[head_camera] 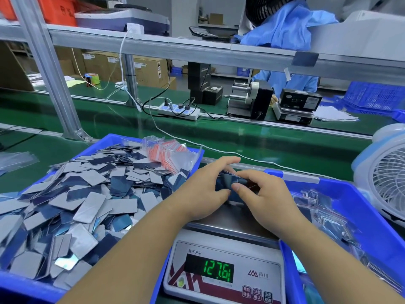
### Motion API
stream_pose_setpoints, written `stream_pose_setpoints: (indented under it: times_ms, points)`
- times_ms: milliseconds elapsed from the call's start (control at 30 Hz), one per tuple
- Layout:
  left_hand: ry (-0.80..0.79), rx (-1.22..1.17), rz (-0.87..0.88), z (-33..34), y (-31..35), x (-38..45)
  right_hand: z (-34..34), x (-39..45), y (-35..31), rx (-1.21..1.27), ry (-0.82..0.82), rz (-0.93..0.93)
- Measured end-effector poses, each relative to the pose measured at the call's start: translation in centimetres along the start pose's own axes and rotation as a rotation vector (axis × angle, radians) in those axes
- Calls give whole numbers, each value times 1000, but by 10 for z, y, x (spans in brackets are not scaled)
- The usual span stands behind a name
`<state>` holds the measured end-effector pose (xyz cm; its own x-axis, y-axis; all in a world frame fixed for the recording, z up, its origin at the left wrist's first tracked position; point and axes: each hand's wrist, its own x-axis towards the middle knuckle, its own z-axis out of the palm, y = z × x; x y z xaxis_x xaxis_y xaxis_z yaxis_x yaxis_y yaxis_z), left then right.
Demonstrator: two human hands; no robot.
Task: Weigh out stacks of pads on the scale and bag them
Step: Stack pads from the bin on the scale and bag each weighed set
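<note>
Nearest us the scale (pixel 223 268) glows a green reading, and over the far edge of its steel pan both hands meet on a dark stack of pads (pixel 230 183) — left hand (pixel 206 189) curled round its near side, right hand (pixel 265 194) pinching its right end with thumb and forefinger. The trick here, I'd say, is squaring the stack tight before a bag goes over it, so no pad slips. Left, a blue tray (pixel 28 288) heaped with loose pads and red-striped bags (pixel 168 154); right, a blue bin (pixel 372 218) — beyond, green belt (pixel 219 132), power strip (pixel 179 110).
</note>
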<state>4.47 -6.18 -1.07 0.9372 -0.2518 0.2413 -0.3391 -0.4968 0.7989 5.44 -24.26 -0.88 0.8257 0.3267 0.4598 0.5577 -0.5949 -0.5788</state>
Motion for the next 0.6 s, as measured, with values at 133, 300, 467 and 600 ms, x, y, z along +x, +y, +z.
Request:
stream_pose_setpoints:
  times_ms: [133,300,467,600]
  points:
    - [-42,67,-23,-1,0,0,0,0,0,6,-89,5]
    - [-31,55,-41,-5,0,0,-4,-1,4,-33,-145,26]
    - [-11,-29,-38,-5,1,2,0,-2,4,-25,-61,61]
    - [-12,59,-3,-2,0,2,-3,0,2,-33,-56,91]
